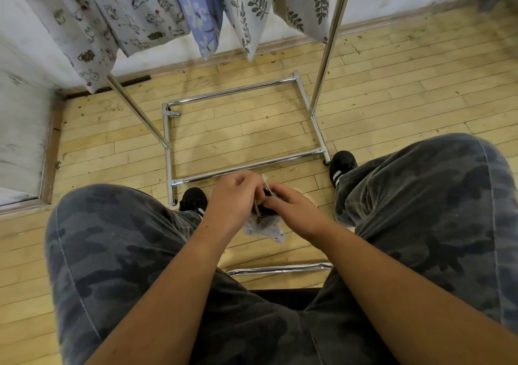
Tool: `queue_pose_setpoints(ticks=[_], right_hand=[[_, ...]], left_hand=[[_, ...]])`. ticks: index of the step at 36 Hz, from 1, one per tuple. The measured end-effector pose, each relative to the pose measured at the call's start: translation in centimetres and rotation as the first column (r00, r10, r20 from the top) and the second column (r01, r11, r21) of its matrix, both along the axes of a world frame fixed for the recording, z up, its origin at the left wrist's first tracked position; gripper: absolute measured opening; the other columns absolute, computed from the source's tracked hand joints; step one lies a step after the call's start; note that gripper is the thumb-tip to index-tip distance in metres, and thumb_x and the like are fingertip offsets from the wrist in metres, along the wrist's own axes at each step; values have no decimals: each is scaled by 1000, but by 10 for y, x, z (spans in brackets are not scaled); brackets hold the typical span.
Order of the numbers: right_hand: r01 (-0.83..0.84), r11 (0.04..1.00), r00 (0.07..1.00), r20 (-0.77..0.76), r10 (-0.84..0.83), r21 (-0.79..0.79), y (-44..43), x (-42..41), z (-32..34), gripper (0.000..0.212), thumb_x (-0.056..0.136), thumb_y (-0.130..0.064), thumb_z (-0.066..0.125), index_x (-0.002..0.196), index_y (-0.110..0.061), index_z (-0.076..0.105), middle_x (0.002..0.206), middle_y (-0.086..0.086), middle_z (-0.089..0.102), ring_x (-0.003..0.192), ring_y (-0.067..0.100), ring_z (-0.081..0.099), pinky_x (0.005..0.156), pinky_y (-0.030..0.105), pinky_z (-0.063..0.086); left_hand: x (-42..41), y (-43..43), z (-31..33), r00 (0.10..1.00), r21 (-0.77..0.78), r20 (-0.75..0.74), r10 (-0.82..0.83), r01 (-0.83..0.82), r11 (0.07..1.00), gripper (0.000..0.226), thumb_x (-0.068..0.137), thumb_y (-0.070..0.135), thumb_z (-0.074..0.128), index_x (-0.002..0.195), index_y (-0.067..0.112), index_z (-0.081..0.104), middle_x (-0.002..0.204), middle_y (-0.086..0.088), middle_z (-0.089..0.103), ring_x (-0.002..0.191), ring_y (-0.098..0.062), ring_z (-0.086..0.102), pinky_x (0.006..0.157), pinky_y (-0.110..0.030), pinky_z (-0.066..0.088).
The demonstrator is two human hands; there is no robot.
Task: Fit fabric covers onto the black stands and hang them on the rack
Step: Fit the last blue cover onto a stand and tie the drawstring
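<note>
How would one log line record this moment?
step: fitting cover on stand | left hand: grips cover | right hand: grips cover | rack: hung covers

The stand is nearly all buried between the left hand and right hand, just a dark sliver showing. The cover hangs blurred below, its pattern unreadable, its top lost behind fingers. Up top, the rack poles and hung covers run off the edge, the rail itself out of view.
</note>
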State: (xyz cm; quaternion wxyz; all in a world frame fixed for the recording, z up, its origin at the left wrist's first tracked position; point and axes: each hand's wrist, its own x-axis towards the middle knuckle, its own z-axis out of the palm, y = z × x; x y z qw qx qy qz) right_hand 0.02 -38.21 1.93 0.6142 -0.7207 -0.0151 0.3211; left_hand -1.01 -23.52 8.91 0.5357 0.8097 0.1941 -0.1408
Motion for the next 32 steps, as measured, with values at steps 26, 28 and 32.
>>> queue_pose_setpoints(ticks=[26, 28, 32], right_hand=[[-46, 985, 997, 73, 34, 166, -3, 7, 13, 8, 97, -14, 69, 100, -21, 67, 91, -5, 67, 80, -2, 65, 72, 16, 52], [-54, 988, 995, 88, 42, 147, -3, 6, 11, 20, 98, -12, 65, 90, -29, 66, 81, -11, 66, 76, 1, 64, 73, 19, 52], [-69, 994, 996, 65, 63, 86, -2, 3, 10, 20, 99, -15, 65, 85, -30, 66, 76, -7, 67, 74, 5, 65, 70, 19, 53]], left_hand=[[5, -5, 16, 999, -435, -15, 41, -43, 900, 33, 104, 25, 54, 80, 3, 59, 57, -9, 47, 44, -17, 49, 68, -38, 54], [4, -5, 17, 1000, -424, -11, 11, -14, 905, 34, 104, 24, 55, 78, 3, 57, 56, -6, 45, 43, -17, 44, 62, -35, 52], [1, -6, 15, 998, -380, -12, -58, 49, 924, 36, 103, 27, 57, 73, 7, 58, 53, -3, 41, 43, -16, 37, 58, -35, 46]])
